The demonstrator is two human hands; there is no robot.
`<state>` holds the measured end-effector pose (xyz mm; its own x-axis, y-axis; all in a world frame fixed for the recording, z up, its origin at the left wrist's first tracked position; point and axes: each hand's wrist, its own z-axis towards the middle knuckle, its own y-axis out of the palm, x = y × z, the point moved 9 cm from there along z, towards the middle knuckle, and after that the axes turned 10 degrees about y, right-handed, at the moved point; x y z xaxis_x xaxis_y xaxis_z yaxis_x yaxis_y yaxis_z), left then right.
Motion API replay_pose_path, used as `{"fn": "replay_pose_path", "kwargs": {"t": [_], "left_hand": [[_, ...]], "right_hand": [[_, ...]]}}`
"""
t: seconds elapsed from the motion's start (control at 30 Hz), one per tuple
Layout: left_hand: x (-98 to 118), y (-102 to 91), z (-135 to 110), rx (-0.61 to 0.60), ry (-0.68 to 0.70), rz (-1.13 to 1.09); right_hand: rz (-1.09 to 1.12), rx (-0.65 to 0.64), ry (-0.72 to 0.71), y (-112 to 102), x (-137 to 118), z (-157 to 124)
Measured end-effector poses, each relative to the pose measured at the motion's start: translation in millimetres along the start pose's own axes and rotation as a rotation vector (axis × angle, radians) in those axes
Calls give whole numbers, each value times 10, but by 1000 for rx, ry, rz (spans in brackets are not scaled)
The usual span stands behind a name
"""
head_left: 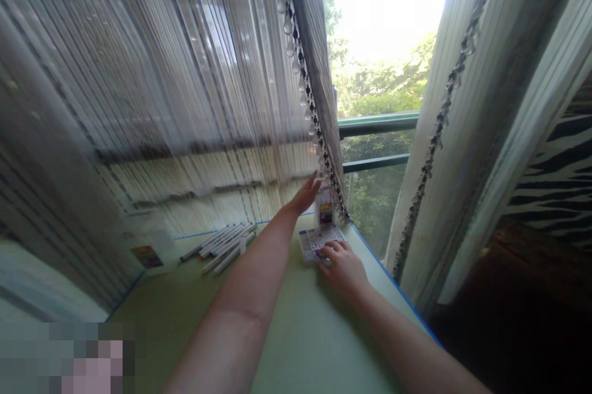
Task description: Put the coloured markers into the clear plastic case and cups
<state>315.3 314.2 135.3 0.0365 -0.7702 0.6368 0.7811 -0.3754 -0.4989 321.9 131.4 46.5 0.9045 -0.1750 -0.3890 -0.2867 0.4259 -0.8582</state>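
At the table's far corner, my left hand reaches out with fingers extended beside a clear plastic case with a coloured label. The case stands upright against the beaded curtain; whether the fingers touch it or the curtain I cannot tell. In front of it lies a flat, clear plastic box with small multicoloured contents or print. My right hand grips this box at its right front, fingers curled over the top and thumb low at the near side. Several white markers lie in a loose pile left of my left forearm.
Another clear case with a coloured label stands at the table's left back. The pale green table has a blue edge. String curtains hang along the back, beside an open window with green rails.
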Motion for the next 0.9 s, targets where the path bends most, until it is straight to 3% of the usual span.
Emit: {"fn": "replay_pose_path", "kwargs": {"t": [0.17, 0.3, 0.47, 0.57, 0.67, 0.77, 0.83, 0.9], "left_hand": [[0, -170, -197, 128, -94, 85], [77, -509, -500, 236, -111, 150], [203, -1265, -1262, 332, -167, 167], [359, -1918, -1833, 456, -157, 303], [523, -2620, -2379, 621, -157, 456], [553, -3245, -2895, 813, -245, 497], [456, -3521, -3196, 906, -347, 438], [323, -3646, -3406, 932, -424, 376]], "right_hand": [[-6, -13, -42, 34, -1, -9], [-88, 84, -118, 1, 11, -46], [-133, 402, -250, -189, 75, -233], [-7, 331, -386, 1, -92, -272], [225, 231, -473, 217, -566, -247], [407, 37, -545, 492, -1360, -154], [470, -80, -547, 685, -1931, -53], [517, -168, -543, 883, -2456, 43]]}}
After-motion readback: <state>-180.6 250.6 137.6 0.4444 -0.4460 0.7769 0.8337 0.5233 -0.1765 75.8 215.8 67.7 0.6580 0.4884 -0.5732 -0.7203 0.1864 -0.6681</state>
